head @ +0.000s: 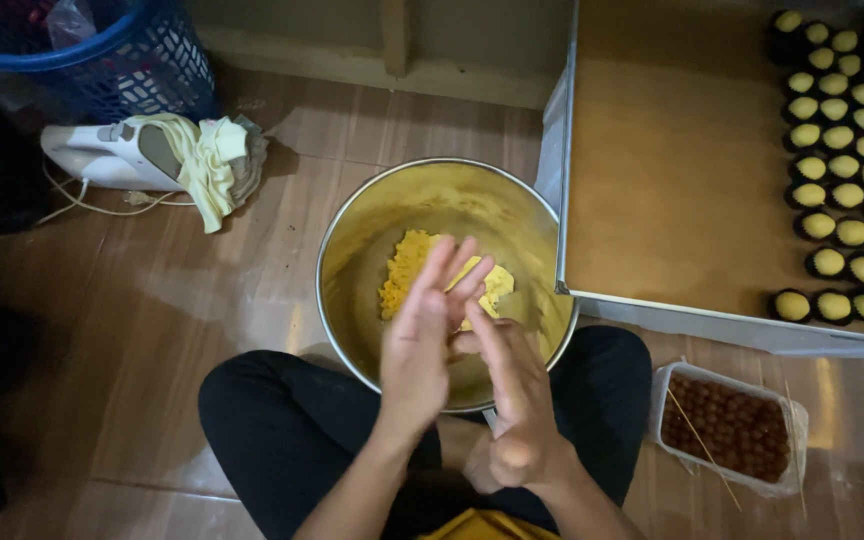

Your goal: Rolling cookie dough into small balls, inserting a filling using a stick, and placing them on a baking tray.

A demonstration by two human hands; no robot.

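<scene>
Down on the wooden floor [152, 330], a person sits cross-legged in black trousers [292, 420] with a metal bowl [352, 260] set between the knees. Both hands are raised over the bowl, palms turned toward each other with fingers straight: the left hand [420, 345] stands upright, and the right hand [517, 390] lies against it, crossed slightly at the fingers. Each grip is flat and spread rather than curled — whether a bit of dough is pressed between the palms cannot be told. Yellow dough [407, 265] lies in a crumbly heap at the bottom of the bowl, just behind the fingertips.

To the right, a large metal tray [672, 180] lined with brown paper rests on the floor, its near corner touching the bowl's rim. Small yellow pastries in dark cups [847, 170] stand in rows along its far right side. Beside the right knee sits a clear plastic container [727, 425] of small brown balls, with a thin wooden skewer [702, 450] laid across it.

At upper left, a white hand mixer [112, 155] lies on the floor with a pale yellow cloth [212, 165] draped over it — just in front of a blue plastic basket [122, 60].
</scene>
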